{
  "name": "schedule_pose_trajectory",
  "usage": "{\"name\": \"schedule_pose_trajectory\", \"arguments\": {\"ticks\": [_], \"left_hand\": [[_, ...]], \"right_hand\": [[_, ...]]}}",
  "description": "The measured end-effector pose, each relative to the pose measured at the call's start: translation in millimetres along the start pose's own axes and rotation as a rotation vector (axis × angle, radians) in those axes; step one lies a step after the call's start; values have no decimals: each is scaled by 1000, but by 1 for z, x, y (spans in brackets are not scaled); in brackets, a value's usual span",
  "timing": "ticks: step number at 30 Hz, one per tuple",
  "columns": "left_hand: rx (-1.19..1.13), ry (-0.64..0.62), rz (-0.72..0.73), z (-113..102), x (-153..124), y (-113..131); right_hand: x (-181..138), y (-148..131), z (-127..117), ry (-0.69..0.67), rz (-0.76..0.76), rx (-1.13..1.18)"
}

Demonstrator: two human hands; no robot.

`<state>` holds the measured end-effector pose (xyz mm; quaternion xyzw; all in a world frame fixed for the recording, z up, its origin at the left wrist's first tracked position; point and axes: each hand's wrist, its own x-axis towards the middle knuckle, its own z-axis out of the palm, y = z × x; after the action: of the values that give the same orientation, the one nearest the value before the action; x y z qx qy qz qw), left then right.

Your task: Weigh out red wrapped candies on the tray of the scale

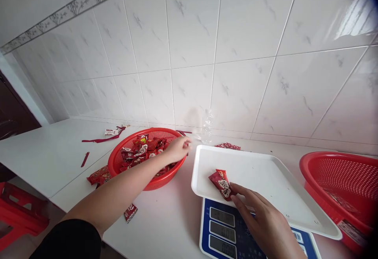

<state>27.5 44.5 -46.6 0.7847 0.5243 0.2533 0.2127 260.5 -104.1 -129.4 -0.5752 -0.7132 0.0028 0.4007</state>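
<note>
My left hand (178, 148) is over the right rim of a red plastic basket (113, 160), with its fingers curled; what they hold, if anything, is hidden. Small red snack packets (141, 150) fill much of this basket. My right hand (260, 213) pinches the lower right edge of a red snack packet (221, 184) between thumb and fingers. Another packet seems to overlap it, though I cannot count them surely. Both hand and packet are over the near left part of a white tray (251, 172), which sits on a blue digital scale (221, 233).
A second red basket (339, 172) stands at the right. Loose packets (130, 213) lie by the left basket. A clear plastic bottle (208, 127) stands against the tiled wall. Dark red strips (102, 139) lie on the white table (38, 152); a red stool (20, 215) is at lower left.
</note>
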Motion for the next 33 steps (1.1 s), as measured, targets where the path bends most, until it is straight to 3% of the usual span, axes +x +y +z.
{"name": "schedule_pose_trajectory", "arguments": {"ticks": [4,7,10,16,25,33], "left_hand": [[166,39,-139,-27,15,-49],[249,-43,-228,-35,18,-77],[305,-106,-264,-35,19,-90],[343,-206,-290,-34,19,-90],[216,-136,-187,-41,9,-82],[-195,116,-234,-45,5,-62]], "right_hand": [[5,-4,-5,5,-26,-16],[7,-7,-7,6,-31,-25],[7,-7,-7,-1,-24,-30],[4,0,-5,-90,-2,-58],[3,-1,-6,-84,4,-57],[5,-3,-7,-99,-4,-45]]}}
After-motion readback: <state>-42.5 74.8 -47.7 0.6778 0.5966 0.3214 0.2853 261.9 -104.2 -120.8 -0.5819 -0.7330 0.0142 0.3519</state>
